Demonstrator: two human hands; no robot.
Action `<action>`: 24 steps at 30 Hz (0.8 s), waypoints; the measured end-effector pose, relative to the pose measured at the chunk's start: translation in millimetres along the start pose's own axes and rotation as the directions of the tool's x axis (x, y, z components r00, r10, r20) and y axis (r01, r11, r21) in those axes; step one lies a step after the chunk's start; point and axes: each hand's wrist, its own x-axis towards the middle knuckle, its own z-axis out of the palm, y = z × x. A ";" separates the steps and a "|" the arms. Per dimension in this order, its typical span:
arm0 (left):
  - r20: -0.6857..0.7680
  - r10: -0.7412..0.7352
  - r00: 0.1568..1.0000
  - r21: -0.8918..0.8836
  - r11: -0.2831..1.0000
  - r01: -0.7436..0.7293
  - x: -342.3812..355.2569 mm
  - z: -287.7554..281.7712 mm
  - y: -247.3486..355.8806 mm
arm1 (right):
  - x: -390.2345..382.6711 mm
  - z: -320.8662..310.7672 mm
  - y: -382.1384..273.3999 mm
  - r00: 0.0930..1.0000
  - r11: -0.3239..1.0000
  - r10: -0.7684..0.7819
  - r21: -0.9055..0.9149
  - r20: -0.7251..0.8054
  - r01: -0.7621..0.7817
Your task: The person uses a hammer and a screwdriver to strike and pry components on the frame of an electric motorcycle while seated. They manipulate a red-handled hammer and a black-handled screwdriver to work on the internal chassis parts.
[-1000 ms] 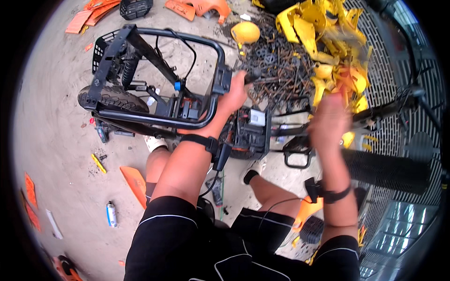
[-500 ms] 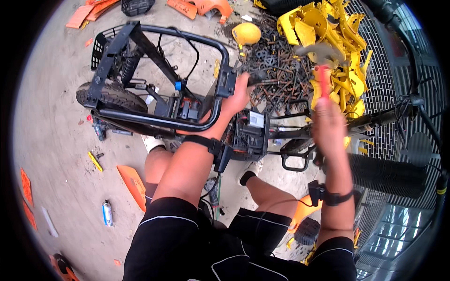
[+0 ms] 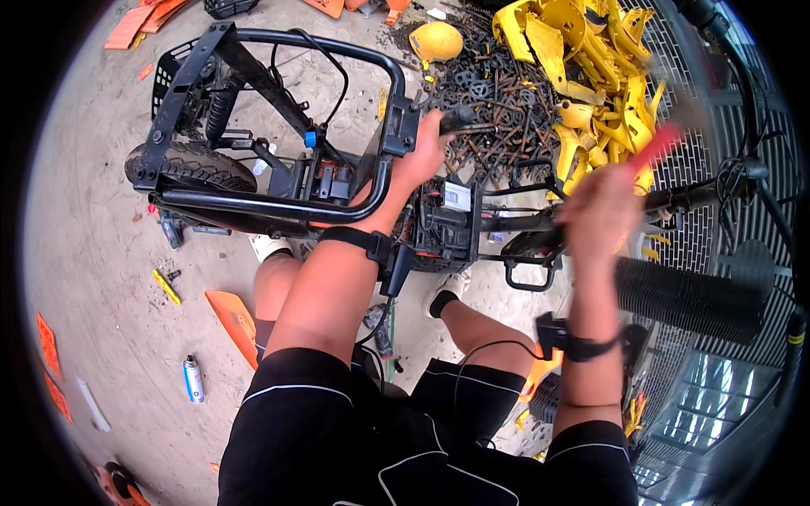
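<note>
My right hand (image 3: 603,211), blurred by motion, is closed around the red handle of a hammer (image 3: 662,145), raised to the right; its head is smeared. My left hand (image 3: 426,152) is closed at the near side of a black scooter frame (image 3: 390,181), its forearm passing under the frame's tube loop. From the fist sticks a dark bar-like piece (image 3: 458,116); its other end is hidden. Below the left hand is the scooter's middle part with a silver box (image 3: 456,196) and wiring. The rear wheel (image 3: 190,173) lies to the left.
Rusty bolts and metal parts (image 3: 498,101) are heaped beyond my hands, next to yellow plastic shells (image 3: 603,76) and a yellow dome (image 3: 436,40). An orange panel (image 3: 232,325), a spray can (image 3: 193,379) and a cordless tool (image 3: 170,229) lie on the floor at left.
My right hand has swung the hammer to the right and slightly down. My left hand keeps its grip; the whole view has shifted a little.
</note>
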 end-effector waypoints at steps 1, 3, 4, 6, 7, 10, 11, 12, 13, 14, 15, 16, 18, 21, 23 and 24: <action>0.020 0.016 1.000 -0.003 1.000 -0.016 4.6 9.1 8.9 | -3.0 4.1 49.9 0.976 0.824 -0.195 -0.524 0.092 0.214; -0.035 -0.020 0.999 -0.124 0.992 0.015 5.0 18.4 -2.5 | -5.0 20.0 32.4 0.937 0.926 0.050 -0.367 0.346 0.086; 0.051 -0.092 0.994 0.012 0.996 0.091 0.4 21.2 -10.3 | 4.1 8.1 19.9 0.949 0.944 0.117 -0.331 0.294 -0.014; 0.042 -0.211 0.977 0.165 0.965 0.202 -11.8 13.6 -32.2 | 22.0 -11.7 -16.1 0.960 0.968 0.179 -0.210 0.214 -0.133; 0.040 -0.239 0.970 0.176 0.957 0.229 -12.2 6.2 -39.0 | 21.2 -13.2 -37.8 0.986 0.997 0.065 0.038 0.153 -0.072; 0.115 -0.245 0.963 0.111 0.966 0.232 -12.2 9.7 -20.9 | 10.6 -32.2 -47.6 1.000 0.948 -0.003 0.319 0.015 -0.002; 0.145 -0.264 0.954 0.070 0.964 0.256 -11.5 9.1 -9.8 | 2.9 -35.3 -43.8 1.000 0.928 0.028 0.370 -0.001 -0.026; 0.163 -0.208 0.965 0.012 0.978 0.208 -16.7 9.8 2.9 | -8.0 -36.1 -31.2 0.996 0.924 0.084 0.374 0.013 -0.083; 0.176 -0.153 0.972 -0.047 0.985 0.163 -22.8 12.9 17.2 | -17.0 -37.5 -13.1 0.990 0.922 0.128 0.362 0.059 -0.141; 0.235 -0.162 0.958 0.006 0.986 0.165 -27.9 15.4 33.1 | -28.3 -37.8 4.0 0.977 0.916 0.193 0.341 0.090 -0.212; 0.278 -0.103 0.955 -0.027 0.993 0.115 -36.2 18.1 47.3 | -40.4 -37.6 22.7 0.958 0.905 0.263 0.314 0.116 -0.286; 0.322 -0.090 0.943 -0.015 0.995 0.100 -45.7 21.4 56.5 | -51.5 -33.3 45.3 0.942 0.890 0.308 0.309 0.131 -0.334; 0.353 -0.008 0.936 -0.015 1.000 0.014 -62.1 28.4 60.6 | -69.9 -22.9 82.3 0.901 0.838 0.399 0.331 0.172 -0.434; 0.387 0.036 0.921 -0.005 0.999 -0.037 -72.8 27.2 67.5 | -86.3 -7.2 118.8 0.842 0.721 0.503 0.442 0.195 -0.533; 0.388 0.029 0.921 0.008 0.999 -0.035 -72.3 20.0 65.4 | -92.3 6.9 140.1 0.810 0.647 0.549 0.509 0.205 -0.567; 0.341 0.034 0.939 0.055 0.997 -0.056 -69.7 17.6 60.9 | -95.9 13.1 151.2 0.784 0.596 0.579 0.541 0.223 -0.594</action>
